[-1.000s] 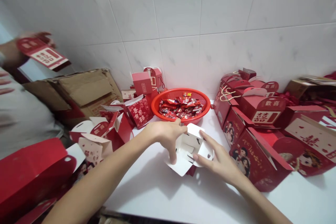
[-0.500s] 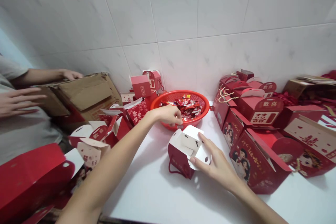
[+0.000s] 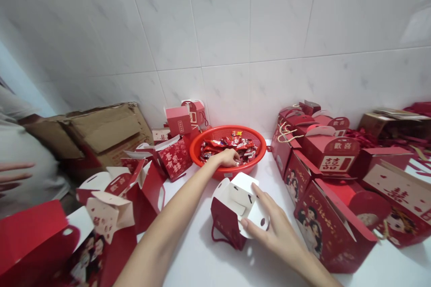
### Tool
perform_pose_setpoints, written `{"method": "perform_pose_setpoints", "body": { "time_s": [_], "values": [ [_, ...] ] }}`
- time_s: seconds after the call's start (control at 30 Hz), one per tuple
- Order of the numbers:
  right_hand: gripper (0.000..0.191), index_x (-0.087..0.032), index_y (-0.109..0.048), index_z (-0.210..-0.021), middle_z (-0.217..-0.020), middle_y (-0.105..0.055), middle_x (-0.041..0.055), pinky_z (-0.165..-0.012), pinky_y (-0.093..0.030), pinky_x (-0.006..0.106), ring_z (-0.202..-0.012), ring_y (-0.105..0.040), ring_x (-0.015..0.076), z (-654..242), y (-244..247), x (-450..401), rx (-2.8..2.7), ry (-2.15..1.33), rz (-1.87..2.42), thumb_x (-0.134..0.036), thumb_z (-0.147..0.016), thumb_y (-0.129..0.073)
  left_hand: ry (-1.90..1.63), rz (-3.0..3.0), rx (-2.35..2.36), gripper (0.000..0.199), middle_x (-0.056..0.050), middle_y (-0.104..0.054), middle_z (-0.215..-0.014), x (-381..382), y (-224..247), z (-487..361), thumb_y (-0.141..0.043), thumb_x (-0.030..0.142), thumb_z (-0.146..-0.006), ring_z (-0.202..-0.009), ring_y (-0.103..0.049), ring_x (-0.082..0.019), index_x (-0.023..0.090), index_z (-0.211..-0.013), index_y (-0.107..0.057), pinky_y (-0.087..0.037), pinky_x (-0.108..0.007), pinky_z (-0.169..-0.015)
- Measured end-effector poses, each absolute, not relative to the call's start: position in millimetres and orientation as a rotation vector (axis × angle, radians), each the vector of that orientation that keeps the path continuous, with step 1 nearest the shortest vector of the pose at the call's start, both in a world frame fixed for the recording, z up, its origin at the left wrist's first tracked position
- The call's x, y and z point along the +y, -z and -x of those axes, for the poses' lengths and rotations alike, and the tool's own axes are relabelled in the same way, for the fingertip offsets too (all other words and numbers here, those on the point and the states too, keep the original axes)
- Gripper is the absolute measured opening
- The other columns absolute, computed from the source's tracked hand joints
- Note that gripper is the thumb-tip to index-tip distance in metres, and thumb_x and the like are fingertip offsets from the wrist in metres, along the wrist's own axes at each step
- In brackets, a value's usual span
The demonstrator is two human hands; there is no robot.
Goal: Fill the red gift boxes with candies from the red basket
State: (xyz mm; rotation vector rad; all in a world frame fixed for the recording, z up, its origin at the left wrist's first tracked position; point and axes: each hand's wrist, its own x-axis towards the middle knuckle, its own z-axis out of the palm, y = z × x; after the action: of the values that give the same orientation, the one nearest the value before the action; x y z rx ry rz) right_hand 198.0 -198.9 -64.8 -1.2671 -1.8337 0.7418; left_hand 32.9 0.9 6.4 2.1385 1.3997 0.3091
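Note:
My left hand [image 3: 229,157] is down in a red plastic basket [image 3: 194,145], among red-wrapped candies [image 3: 215,146]. Its fingers are curled together, and their tips are hidden against the wrappers, so what they hold cannot be made out. In front of the basket, my right hand [image 3: 271,222] grips the right side of a small dark red gift box [image 3: 226,223], thumb on one flap and fingers along the edge. The box stands tilted on the white table with its top flaps spread and its white inside facing up. A red cord handle hangs at its front.
Red gift boxes [image 3: 332,228] crowd the right side. More red boxes [image 3: 174,158] stand on the left, some with raised flaps. Behind them is a brown cardboard carton [image 3: 104,130], beside another person's hand [image 3: 15,174]. A tiled wall [image 3: 225,94] closes off the back.
My left hand has moved from above the basket's front rim down into the candies. My right hand still holds the gift box. The other person's hands have drawn back leftward from the carton.

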Motion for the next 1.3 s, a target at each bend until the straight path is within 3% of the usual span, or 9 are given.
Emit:
{"method": "perform_pose_setpoints", "body": {
  "time_s": [0.23, 0.43, 0.53, 0.67, 0.83, 0.93, 1.1, 1.2, 1.3],
  "values": [
    [0.082, -0.017, -0.03, -0.155, -0.147, -0.049, 0.0157, -0.111, -0.041, 0.047, -0.136, -0.047, 0.0331, -198.7, 63.5, -200.5, -1.838, -0.75, 1.26, -0.052, -0.088, -0.06, -0.751, -1.823, 1.331, 0.037, -0.005, -0.072, -0.094, -0.4, -12.3, -29.3, -0.067, 0.012, -0.075, -0.082, -0.069, -0.017, 0.015, -0.111, -0.063, -0.055, -0.026, -0.071],
    [0.082, -0.019, -0.03, -0.155, -0.15, -0.047, 0.0149, -0.114, -0.038, 0.049, -0.138, -0.045, 0.0328, -198.8, 65.2, -199.4, -1.824, -0.772, 1.241, -0.052, -0.087, -0.061, -0.889, -1.669, 1.333, 0.016, -0.004, -0.069, -0.083, -1.0, -15.5, -24.5, -0.065, 0.024, -0.081, -0.075, -0.066, -0.013, 0.016, -0.094, -0.062, -0.055, -0.024, -0.068],
    [0.082, -0.019, -0.029, -0.156, -0.151, -0.045, 0.0152, -0.114, -0.037, 0.05, -0.139, -0.043, 0.0327, -198.7, 65.8, -198.9, -1.818, -0.788, 1.246, -0.053, -0.088, -0.06, -0.869, -1.718, 1.343, 0.017, -0.002, -0.065, -0.073, -1.1, -13.1, -22.8, -0.065, 0.033, -0.08, -0.069, -0.062, -0.012, 0.016, -0.08, -0.062, -0.052, -0.023, -0.064],
    [0.083, -0.017, -0.03, -0.155, -0.153, -0.042, 0.0152, -0.116, -0.035, 0.049, -0.141, -0.041, 0.032, -198.6, 65.4, -199.1, -1.821, -0.801, 1.265, -0.055, -0.087, -0.06, -0.638, -1.887, 1.358, 0.003, 0.001, -0.061, -0.06, -2.5, -7.2, -23.3, -0.067, 0.018, -0.069, -0.06, -0.058, -0.014, 0.015, -0.069, -0.065, -0.045, -0.023, -0.057],
    [0.083, -0.016, -0.03, -0.155, -0.153, -0.042, 0.0152, -0.115, -0.036, 0.047, -0.141, -0.041, 0.0315, -199.0, 65.0, -199.2, -1.818, -0.79, 1.272, -0.054, -0.087, -0.06, -0.248, -2.108, 1.32, 0.041, -0.001, -0.073, -0.076, -6.0, -6.4, -25.6, -0.065, 0.006, -0.055, -0.077, -0.067, -0.021, 0.019, -0.091, -0.077, -0.046, -0.024, -0.068],
    [0.083, -0.017, -0.03, -0.155, -0.153, -0.043, 0.0151, -0.114, -0.037, 0.048, -0.141, -0.042, 0.0319, -199.0, 65.4, -198.9, -1.822, -0.779, 1.263, -0.055, -0.087, -0.06, -0.075, -2.178, 1.345, 0.046, -0.001, -0.076, -0.083, -6.3, -9.0, -27.6, -0.065, 0.009, -0.056, -0.08, -0.068, -0.022, 0.022, -0.098, -0.078, -0.046, -0.024, -0.067],
    [0.082, -0.02, -0.031, -0.155, -0.151, -0.045, 0.0145, -0.113, -0.04, 0.048, -0.139, -0.044, 0.0327, -199.3, 68.8, -197.7, -1.82, -0.752, 1.243, -0.055, -0.087, -0.061, 0.03, -2.234, 1.438, 0.029, -0.004, -0.075, -0.079, -5.8, -10.5, -33.7, -0.068, 0.011, -0.054, -0.077, -0.067, -0.023, 0.022, -0.079, -0.078, -0.045, -0.025, -0.064],
    [0.082, -0.02, -0.03, -0.155, -0.152, -0.044, 0.0138, -0.113, -0.04, 0.047, -0.14, -0.043, 0.0321, -200.0, 70.6, -197.3, -1.82, -0.743, 1.241, -0.054, -0.088, -0.061, -0.057, -2.226, 1.5, 0.016, -0.007, -0.073, -0.073, -6.1, -8.6, -35.2, -0.07, 0.008, -0.052, -0.074, -0.066, -0.025, 0.019, -0.064, -0.073, -0.046, -0.028, -0.065],
    [0.083, -0.018, -0.029, -0.156, -0.153, -0.043, 0.014, -0.113, -0.04, 0.045, -0.141, -0.041, 0.0316, -200.2, 70.3, -197.1, -1.839, -0.732, 1.244, -0.054, -0.088, -0.06, -0.226, -2.158, 1.507, 0.007, -0.006, -0.069, -0.065, -4.5, -4.9, -32.9, -0.07, 0.01, -0.058, -0.067, -0.063, -0.022, 0.016, -0.062, -0.071, -0.045, -0.028, -0.063]
  ]
}}
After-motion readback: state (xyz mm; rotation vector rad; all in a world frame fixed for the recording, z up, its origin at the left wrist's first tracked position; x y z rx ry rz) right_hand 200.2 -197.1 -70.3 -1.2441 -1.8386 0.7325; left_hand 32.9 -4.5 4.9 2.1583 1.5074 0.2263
